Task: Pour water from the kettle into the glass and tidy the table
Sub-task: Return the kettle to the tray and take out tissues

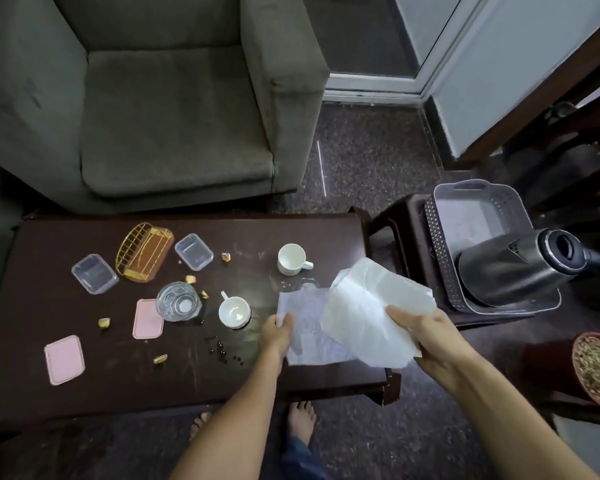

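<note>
Though creased, tissue in both hands

The right edge crops the pot; the dark specks are too small to identify

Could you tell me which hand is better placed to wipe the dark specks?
Probably left: the left hand pinches a tissue beside the specks; the right hand holds a stack farther away.
</note>
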`<state>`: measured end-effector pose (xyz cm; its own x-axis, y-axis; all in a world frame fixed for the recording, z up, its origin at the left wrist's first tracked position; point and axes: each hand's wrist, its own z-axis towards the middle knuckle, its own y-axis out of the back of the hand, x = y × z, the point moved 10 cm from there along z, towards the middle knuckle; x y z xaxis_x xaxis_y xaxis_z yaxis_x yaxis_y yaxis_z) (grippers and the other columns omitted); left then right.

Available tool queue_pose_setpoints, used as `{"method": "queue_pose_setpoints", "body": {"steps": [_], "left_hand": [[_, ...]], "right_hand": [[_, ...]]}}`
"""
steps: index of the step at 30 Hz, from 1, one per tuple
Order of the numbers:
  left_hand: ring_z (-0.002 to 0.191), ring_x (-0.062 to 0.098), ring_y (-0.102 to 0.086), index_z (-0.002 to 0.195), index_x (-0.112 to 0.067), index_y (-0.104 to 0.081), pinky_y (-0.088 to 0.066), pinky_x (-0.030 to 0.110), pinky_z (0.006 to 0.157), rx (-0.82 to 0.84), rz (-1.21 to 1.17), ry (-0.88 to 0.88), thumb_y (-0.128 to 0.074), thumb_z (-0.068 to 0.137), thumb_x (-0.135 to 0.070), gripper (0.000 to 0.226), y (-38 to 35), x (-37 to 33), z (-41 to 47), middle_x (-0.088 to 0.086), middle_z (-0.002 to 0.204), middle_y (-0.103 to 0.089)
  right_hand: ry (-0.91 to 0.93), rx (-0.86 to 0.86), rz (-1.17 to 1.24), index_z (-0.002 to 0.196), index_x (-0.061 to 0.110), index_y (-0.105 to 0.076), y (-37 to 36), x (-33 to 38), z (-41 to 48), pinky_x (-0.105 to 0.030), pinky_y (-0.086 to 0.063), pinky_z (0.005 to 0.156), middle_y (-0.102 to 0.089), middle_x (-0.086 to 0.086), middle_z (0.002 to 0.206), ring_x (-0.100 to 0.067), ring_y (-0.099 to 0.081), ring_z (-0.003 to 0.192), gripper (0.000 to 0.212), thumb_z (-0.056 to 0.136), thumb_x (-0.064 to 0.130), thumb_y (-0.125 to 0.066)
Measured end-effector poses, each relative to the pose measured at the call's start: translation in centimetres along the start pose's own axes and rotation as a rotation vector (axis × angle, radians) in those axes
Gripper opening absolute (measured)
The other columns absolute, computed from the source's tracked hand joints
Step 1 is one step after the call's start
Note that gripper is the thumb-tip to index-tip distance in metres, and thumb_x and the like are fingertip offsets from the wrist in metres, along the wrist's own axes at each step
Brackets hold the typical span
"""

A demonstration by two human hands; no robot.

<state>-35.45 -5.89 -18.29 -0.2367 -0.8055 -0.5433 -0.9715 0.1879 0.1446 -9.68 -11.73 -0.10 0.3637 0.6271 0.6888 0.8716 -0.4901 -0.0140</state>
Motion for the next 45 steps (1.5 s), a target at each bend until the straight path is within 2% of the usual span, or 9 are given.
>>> {"method": "queue_pose_setpoints", "body": {"steps": [5, 8, 11, 15, 21, 25, 31, 37, 45], "left_hand": [[0.132, 0.032, -0.055, 0.146, -0.015, -0.046, -0.044, 0.047, 0.110, -0.066, 0.258, -0.124, -0.049, 0.092, -0.070, 0.077, 1.9, -2.9, -4.6, 0.009, 0.146, -0.056], [0.116, 0.026, -0.065, 0.133, -0.026, -0.062, -0.056, 0.050, 0.095, 0.158, -0.222, -0.050, -0.044, 0.085, -0.083, 0.076, 2.4, -5.4, -10.4, 0.005, 0.129, -0.068], [0.103, 0.037, -0.067, 0.125, -0.010, -0.070, -0.060, 0.051, 0.079, 0.421, -0.600, -0.070, -0.053, 0.075, -0.087, 0.093, 3.6, -9.2, -16.3, 0.021, 0.116, -0.069], [0.102, 0.032, -0.069, 0.122, -0.018, -0.072, -0.059, 0.043, 0.072, 0.340, -0.601, -0.293, -0.073, 0.081, -0.064, 0.061, 9.9, -14.6, -22.7, 0.017, 0.121, -0.073], [0.084, 0.029, -0.071, 0.109, -0.022, -0.076, -0.054, 0.039, 0.063, 0.005, -0.423, -0.599, -0.068, 0.097, -0.025, 0.015, 23.5, -20.3, -28.9, 0.010, 0.105, -0.077], [0.059, 0.021, -0.065, 0.108, -0.020, -0.076, -0.047, 0.027, 0.043, -0.042, -0.323, -0.703, -0.066, 0.098, -0.023, 0.014, 30.4, -23.3, -32.2, 0.007, 0.084, -0.076], [0.075, 0.017, -0.074, 0.104, -0.027, -0.076, -0.054, 0.030, 0.051, -0.084, -0.042, -0.915, -0.061, 0.100, -0.029, 0.015, 37.8, -28.4, -36.0, 0.001, 0.093, -0.078], [0.064, 0.012, -0.069, 0.108, -0.033, -0.071, -0.048, 0.024, 0.047, -0.141, 0.112, -0.922, -0.059, 0.100, -0.038, 0.016, 41.2, -30.8, -36.5, -0.007, 0.094, -0.077], [0.062, 0.017, -0.071, 0.108, -0.014, -0.069, -0.033, 0.021, 0.045, -0.031, 0.047, -0.847, -0.055, 0.099, -0.025, 0.020, 41.3, -33.6, -36.0, 0.001, 0.078, -0.076]], "right_hand": [[0.006, 0.055, 0.034, 0.124, 0.005, -0.068, -2.9, 0.8, -0.3, -0.041, -0.064, 0.073, -0.079, -0.013, 0.113, -0.033, -0.077, 0.101, 0.027, 0.097, 0.006, -0.068], [0.032, 0.116, 0.084, 0.127, 0.006, -0.066, -6.2, 2.3, -0.8, -0.047, -0.064, 0.084, -0.078, -0.012, 0.118, -0.033, -0.075, 0.107, 0.031, 0.096, 0.006, -0.069], [0.075, 0.201, 0.123, 0.128, 0.008, -0.066, -10.5, 4.1, -2.1, -0.046, -0.064, 0.081, -0.077, -0.012, 0.120, -0.033, -0.075, 0.108, 0.035, 0.093, 0.008, -0.073], [0.135, 0.336, 0.146, 0.131, 0.009, -0.065, -16.8, 6.8, -5.7, -0.043, -0.064, 0.080, -0.075, -0.014, 0.124, -0.035, -0.074, 0.111, 0.049, 0.085, 0.017, -0.082], [0.250, 0.416, 0.024, 0.122, 0.010, -0.070, -25.5, 10.8, -12.7, -0.037, -0.062, 0.062, -0.080, -0.014, 0.107, -0.030, -0.079, 0.090, 0.038, 0.086, 0.016, -0.079], [0.298, 0.539, -0.117, 0.109, 0.011, -0.079, -30.5, 13.5, -18.1, -0.031, -0.054, 0.048, -0.078, -0.017, 0.092, -0.026, -0.072, 0.067, 0.036, 0.076, 0.025, -0.083], [0.460, 0.622, -0.365, 0.107, 0.015, -0.079, -35.2, 18.4, -23.3, -0.040, -0.062, 0.069, -0.078, -0.015, 0.093, -0.026, -0.075, 0.079, 0.029, 0.080, 0.028, -0.076], [0.584, 0.684, -0.551, 0.109, 0.010, -0.077, -37.6, 21.1, -25.8, -0.029, -0.059, 0.057, -0.078, -0.023, 0.095, -0.026, -0.073, 0.069, 0.016, 0.097, 0.015, -0.067], [0.667, 0.681, -0.464, 0.100, 0.018, -0.081, -37.3, 24.6, -26.3, -0.025, -0.058, 0.053, -0.078, -0.010, 0.090, -0.021, -0.074, 0.066, 0.018, 0.101, 0.010, -0.065]]}}
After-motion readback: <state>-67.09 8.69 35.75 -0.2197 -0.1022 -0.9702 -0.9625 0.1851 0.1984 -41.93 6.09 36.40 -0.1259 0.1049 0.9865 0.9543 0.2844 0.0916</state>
